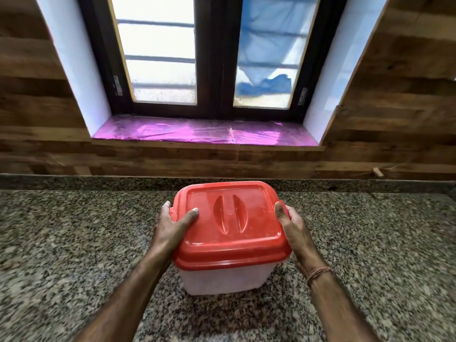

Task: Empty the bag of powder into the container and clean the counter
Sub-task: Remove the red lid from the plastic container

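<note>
Head cam, looking down: two forearms come in from the bottom, the right one with a reddish thread band (318,272) on the wrist. Both hands are on the container (227,280), a cloudy white plastic tub with a red lid (232,218), which looks to be sitting in the middle of the speckled granite surface (74,243). The left hand (172,225) grips the lid's left edge, thumb flat on top, fingers (166,206) curled over the rim. The right hand (293,230) holds the right edge, thumb up against the corner, fingers wrapped round the side. The lid's on, so I can't tell what's inside. Behind the tub there's a wood-plank wall (37,95), then a windowsill (197,133) covered in shiny pink film, then a dark-framed window (217,58) with a blue sheet (266,45) behind the right pane.
</note>
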Action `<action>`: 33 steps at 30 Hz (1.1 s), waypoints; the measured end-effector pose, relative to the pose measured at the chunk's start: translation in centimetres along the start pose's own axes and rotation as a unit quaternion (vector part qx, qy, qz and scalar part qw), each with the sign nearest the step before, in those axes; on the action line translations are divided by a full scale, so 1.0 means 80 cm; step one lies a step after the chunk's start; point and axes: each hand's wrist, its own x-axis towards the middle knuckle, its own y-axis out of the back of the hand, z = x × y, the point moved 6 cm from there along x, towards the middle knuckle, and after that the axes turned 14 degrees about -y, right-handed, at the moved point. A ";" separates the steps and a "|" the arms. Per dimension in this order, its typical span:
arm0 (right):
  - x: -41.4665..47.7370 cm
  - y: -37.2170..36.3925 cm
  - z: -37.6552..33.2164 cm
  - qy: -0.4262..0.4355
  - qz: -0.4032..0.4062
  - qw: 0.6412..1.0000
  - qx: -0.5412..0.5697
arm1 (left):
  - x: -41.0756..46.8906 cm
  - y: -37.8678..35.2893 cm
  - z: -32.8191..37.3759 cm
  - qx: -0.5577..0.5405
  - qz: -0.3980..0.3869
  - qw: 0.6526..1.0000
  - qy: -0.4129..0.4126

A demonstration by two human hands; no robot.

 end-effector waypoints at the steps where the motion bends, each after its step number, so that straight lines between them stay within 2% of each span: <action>1: -0.002 -0.001 -0.003 0.002 0.003 1.000 -0.002 | 0.000 0.002 0.003 0.003 0.002 1.000 -0.004; 8: -0.026 -0.001 -0.034 0.074 0.042 0.996 0.032 | 0.006 0.015 0.039 -0.028 0.018 0.999 -0.041; 12: -0.017 0.039 -0.036 0.000 -0.040 0.978 0.207 | 0.018 -0.008 0.074 -0.012 -0.003 0.998 -0.069; 18: 0.012 0.159 -0.015 -0.025 -0.028 0.959 0.281 | -0.010 -0.122 0.102 -0.043 -0.077 0.994 -0.070; 20: 0.023 0.211 0.000 -0.021 -0.018 0.956 0.294 | -0.020 -0.164 0.098 0.007 -0.101 0.991 -0.087; 24: 0.051 0.302 0.047 -0.014 0.024 0.953 0.303 | -0.043 -0.238 0.072 0.112 -0.148 0.982 -0.027; 27: 0.073 0.356 0.095 -0.021 0.055 0.949 0.311 | -0.052 -0.278 0.053 0.205 -0.167 0.964 -0.040; 30: 0.097 0.384 0.146 -0.050 0.061 0.950 0.301 | -0.046 -0.295 0.029 0.319 -0.178 0.930 -0.048; 33: 0.122 0.380 0.188 -0.090 0.055 0.953 0.285 | -0.045 -0.298 0.028 0.328 -0.178 0.927 -0.043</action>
